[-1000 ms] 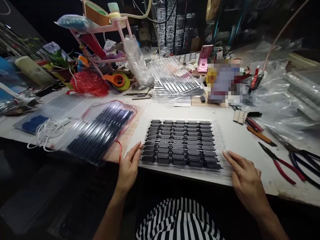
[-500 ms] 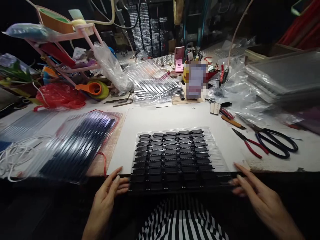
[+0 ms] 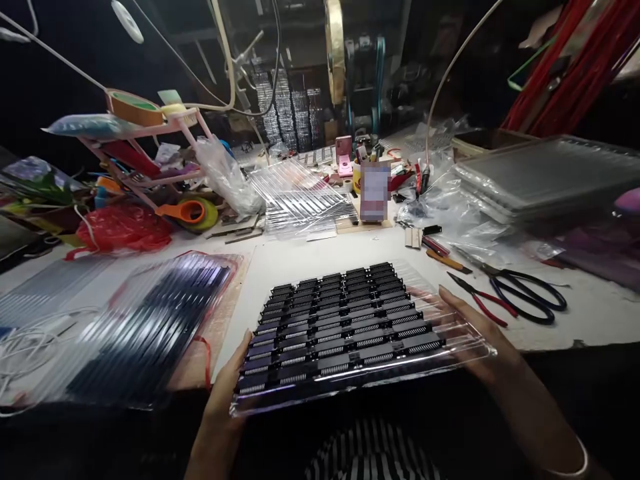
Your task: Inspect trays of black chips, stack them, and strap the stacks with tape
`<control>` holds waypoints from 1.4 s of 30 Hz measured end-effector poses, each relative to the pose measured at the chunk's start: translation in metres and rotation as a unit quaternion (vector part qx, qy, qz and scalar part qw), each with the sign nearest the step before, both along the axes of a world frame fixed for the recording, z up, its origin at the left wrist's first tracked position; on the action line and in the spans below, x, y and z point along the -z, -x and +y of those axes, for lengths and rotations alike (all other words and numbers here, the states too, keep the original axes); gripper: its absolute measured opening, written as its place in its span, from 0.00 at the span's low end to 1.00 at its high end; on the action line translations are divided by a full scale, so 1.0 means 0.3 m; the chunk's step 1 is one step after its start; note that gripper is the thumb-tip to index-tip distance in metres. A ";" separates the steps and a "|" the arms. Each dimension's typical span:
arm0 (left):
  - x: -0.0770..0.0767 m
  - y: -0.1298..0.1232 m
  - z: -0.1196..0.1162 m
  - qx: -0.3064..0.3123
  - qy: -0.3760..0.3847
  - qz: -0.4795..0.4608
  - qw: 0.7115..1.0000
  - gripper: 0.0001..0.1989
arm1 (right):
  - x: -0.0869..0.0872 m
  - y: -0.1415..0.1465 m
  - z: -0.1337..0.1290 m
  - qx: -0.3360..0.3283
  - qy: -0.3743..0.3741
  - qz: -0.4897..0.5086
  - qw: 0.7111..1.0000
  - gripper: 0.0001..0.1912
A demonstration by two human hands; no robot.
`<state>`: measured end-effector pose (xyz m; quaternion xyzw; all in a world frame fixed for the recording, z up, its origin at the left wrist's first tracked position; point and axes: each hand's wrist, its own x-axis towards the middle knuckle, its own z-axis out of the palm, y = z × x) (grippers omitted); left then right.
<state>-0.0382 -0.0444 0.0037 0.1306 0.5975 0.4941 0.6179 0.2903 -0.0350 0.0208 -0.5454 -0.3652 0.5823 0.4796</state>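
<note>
Rows of black rectangular parts with comb-like ridges (image 3: 330, 350) fill most of a clear plastic tray (image 3: 463, 352). Tilted, the tray is raised off the tabletop at its near side. My left hand (image 3: 231, 370) grips the tray's left edge, its fingers mostly hidden underneath. On the right edge, my right hand (image 3: 483, 350) is closed round the tray, with some fingers showing through the clear plastic. The tray's right-hand strip holds no black parts.
Left of the work lies another clear ribbed tray (image 3: 150, 327) with dark strips. To the right are red-handled pliers (image 3: 483, 300), dark-handled scissors (image 3: 530, 290) and an orange cutter knife (image 3: 447, 261). A phone (image 3: 375, 193) stands behind; stacked trays (image 3: 550, 177) sit at right.
Both hands, apart from the tray's sides or barely at them before, now hold it. The tray's near side has come up and tilted. The view has shifted upward.
</note>
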 end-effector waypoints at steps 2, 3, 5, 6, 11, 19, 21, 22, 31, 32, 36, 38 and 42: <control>0.022 0.018 -0.014 -0.015 -0.024 0.022 0.999 0.16 | -0.028 0.017 0.007 -0.018 0.003 0.027 0.999 0.25; 0.037 0.031 -0.022 -0.029 -0.042 0.033 0.998 0.18 | -0.040 0.031 0.007 -0.026 0.001 0.054 0.998 0.24; 0.070 0.061 -0.034 -0.049 -0.073 0.042 0.995 0.20 | -0.056 0.067 0.003 -0.018 -0.035 0.098 0.994 0.23; 0.085 0.076 -0.038 -0.053 -0.083 0.043 0.994 0.21 | -0.058 0.086 0.002 -0.007 -0.055 0.116 0.992 0.23; 0.104 0.109 -0.026 -0.029 -0.122 -0.047 0.991 0.18 | -0.018 0.133 0.011 0.025 -0.091 0.168 0.981 0.28; 0.070 0.078 0.061 0.047 -0.198 -0.137 0.969 0.23 | 0.103 0.128 0.047 0.051 0.051 0.462 0.884 0.29; 0.077 0.064 0.075 0.050 -0.180 -0.089 0.978 0.26 | 0.123 0.125 0.052 0.052 0.063 0.496 0.864 0.31; 0.081 0.057 0.081 0.052 -0.170 -0.061 0.982 0.28 | 0.131 0.123 0.054 0.054 0.066 0.508 0.857 0.32; 0.098 0.039 0.144 0.080 -0.086 0.060 0.991 0.37 | 0.146 0.115 0.054 0.082 0.085 0.504 0.855 0.36; 0.098 0.040 0.146 0.081 -0.080 0.055 0.992 0.36 | 0.148 0.116 0.055 0.087 0.091 0.499 0.857 0.36; 0.088 0.030 0.132 0.075 -0.079 0.003 0.994 0.33 | 0.158 0.118 0.055 0.107 0.112 0.471 0.869 0.35; 0.075 0.019 0.121 0.067 -0.092 -0.062 0.992 0.32 | 0.163 0.121 0.054 0.123 0.113 0.443 0.881 0.34; 0.055 0.006 0.116 0.061 -0.141 -0.170 0.973 0.31 | 0.172 0.127 0.051 0.153 0.113 0.384 0.904 0.32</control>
